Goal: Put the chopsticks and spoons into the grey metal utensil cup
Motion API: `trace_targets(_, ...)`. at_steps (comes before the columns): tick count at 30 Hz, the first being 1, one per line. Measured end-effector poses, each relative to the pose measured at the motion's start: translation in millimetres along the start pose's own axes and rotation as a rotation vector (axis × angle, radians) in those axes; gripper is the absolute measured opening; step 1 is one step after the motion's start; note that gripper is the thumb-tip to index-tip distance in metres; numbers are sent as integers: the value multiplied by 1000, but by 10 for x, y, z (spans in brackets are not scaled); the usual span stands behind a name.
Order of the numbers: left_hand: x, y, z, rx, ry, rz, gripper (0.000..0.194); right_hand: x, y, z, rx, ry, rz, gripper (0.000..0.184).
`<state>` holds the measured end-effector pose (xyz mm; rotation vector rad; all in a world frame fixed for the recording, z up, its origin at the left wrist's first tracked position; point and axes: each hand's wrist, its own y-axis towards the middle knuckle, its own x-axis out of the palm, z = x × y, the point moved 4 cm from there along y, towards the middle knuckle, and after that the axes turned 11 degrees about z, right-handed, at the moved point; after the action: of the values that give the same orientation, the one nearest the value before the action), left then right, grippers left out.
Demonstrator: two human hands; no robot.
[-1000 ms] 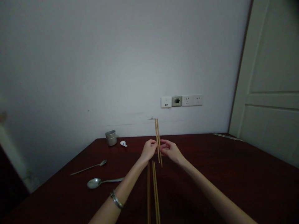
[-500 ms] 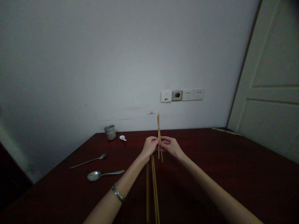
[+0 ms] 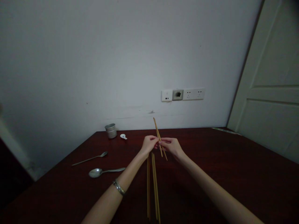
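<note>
A: Far L?
B: Metal cup (image 3: 111,131), then white spoon (image 3: 121,136) w/ a mark (image 3: 123,136) too small to read.
A: Hands?
B: L hand (image 3: 149,143) pinches 2 chopsticks (image 3: 155,126), tilted, in the middle; R hand (image 3: 171,145) has fingers clamped on them too.

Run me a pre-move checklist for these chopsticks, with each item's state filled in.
1. Both hands at the held chopsticks: ok, fingertips of left hand and right hand meet there.
2. Held chopsticks parallel: not ok, their lower ends splay apart.
3. Grip firm: cannot tell, pressure does not show.
4. Loose chopsticks on the table apart from the held ones: ok, a gap shows.
5. Metal cup upright and away from the hands: ok, it stands near the far edge.
</note>
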<state>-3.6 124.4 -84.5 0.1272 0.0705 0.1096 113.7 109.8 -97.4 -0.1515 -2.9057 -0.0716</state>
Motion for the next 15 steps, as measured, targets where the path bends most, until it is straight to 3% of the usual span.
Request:
trace_targets(5, -10, 35, -11, 13, -55, -10, 8, -22, -57, 19, 37, -8, 23, 21)
trace_targets(11, -78, 73, -75, -112, -265, 3, 12, 7, -151, 180, 94, -17, -5, 21)
trace_targets(15, -117, 101, -101, -113, -321, 10, 16, 40, -207, 260, 107, -1, -14, 21)
